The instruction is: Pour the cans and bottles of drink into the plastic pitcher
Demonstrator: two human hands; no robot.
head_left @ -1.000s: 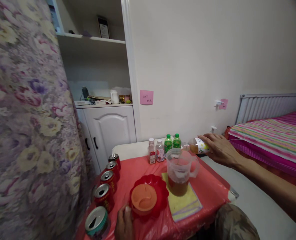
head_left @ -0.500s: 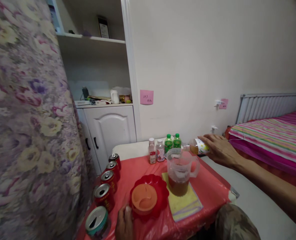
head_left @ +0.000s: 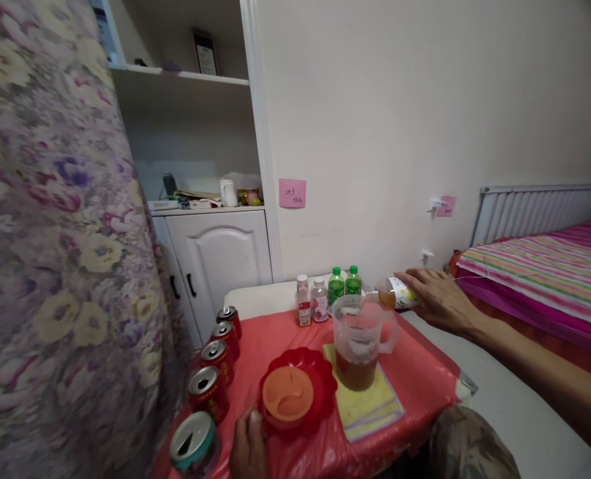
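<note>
My right hand (head_left: 432, 296) is wrapped round a tilted clear bottle (head_left: 389, 293) with a yellow and white label. The bottle's mouth is over the rim of a clear plastic pitcher (head_left: 357, 342), which holds brown liquid and stands on a folded yellow cloth (head_left: 367, 409). Near the table's front edge, my left hand (head_left: 248, 444) rests with fingers curled, just left of a red scalloped plate (head_left: 322, 386); what it holds, if anything, is hidden. An orange divided bowl (head_left: 288, 396) sits on that plate.
Several opened cans (head_left: 215, 359) line the left side of the red-covered table (head_left: 265, 332). At the back stand two green-capped bottles (head_left: 336, 286) and two white-capped bottles (head_left: 303, 303). A floral curtain (head_left: 66, 233) hangs at the left, and a bed (head_left: 549, 266) is at the right.
</note>
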